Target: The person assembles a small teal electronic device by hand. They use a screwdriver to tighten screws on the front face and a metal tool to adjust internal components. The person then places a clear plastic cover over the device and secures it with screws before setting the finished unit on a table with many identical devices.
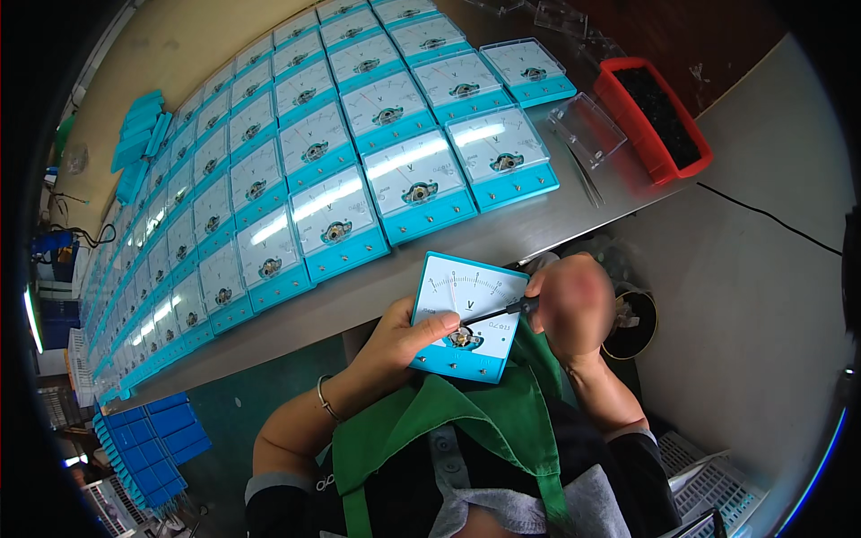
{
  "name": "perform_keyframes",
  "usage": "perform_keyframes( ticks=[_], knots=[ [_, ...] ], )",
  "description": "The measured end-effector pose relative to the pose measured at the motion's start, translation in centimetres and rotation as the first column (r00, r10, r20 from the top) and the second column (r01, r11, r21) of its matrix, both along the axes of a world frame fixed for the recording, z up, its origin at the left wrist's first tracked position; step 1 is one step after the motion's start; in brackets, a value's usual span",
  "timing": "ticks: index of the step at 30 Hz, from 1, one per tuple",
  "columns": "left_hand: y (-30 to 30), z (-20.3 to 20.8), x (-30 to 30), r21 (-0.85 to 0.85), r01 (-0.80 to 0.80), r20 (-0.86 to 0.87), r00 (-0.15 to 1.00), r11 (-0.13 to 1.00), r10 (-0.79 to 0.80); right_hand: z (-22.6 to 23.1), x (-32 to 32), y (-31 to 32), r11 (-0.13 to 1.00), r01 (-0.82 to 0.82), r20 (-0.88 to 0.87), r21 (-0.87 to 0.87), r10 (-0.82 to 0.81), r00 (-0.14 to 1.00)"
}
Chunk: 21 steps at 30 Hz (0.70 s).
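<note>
My left hand [405,337] grips a square blue-cased dial meter [484,294] by its left side, thumb lying across the white face. The meter is tilted up in front of my chest, with no clear cover visible over its dial. My right hand [574,314], partly blurred, is closed round the dark handle of a screwdriver [518,307]. Its thin shaft runs leftward across the dial, and the tip is by the left thumb, just above the exposed coil mechanism [463,338]. Whether the tip touches a screw is too small to tell.
Rows of similar covered meters [420,184] fill the metal bench [359,300]. Right of them lie a loose clear cover [587,130], tweezers [587,176] and a red bin [698,161] of small dark parts. Blue cases [139,134] are stacked at the far left.
</note>
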<state>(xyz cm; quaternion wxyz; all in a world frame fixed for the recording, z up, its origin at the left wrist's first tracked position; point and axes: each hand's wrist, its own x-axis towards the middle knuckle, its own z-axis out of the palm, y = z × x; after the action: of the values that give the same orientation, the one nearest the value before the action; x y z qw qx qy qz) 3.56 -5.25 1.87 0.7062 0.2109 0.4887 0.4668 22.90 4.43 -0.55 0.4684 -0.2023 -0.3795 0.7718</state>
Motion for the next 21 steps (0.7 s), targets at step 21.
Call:
perform_keyframes(
  ticks=[21],
  knots=[
    [0.04,0.48,0.00,0.047,0.049,-0.116,0.992,0.998,-0.044,0.59,-0.38,-0.90,0.995,0.096,0.123,-0.002,-0.095,0.988]
  ],
)
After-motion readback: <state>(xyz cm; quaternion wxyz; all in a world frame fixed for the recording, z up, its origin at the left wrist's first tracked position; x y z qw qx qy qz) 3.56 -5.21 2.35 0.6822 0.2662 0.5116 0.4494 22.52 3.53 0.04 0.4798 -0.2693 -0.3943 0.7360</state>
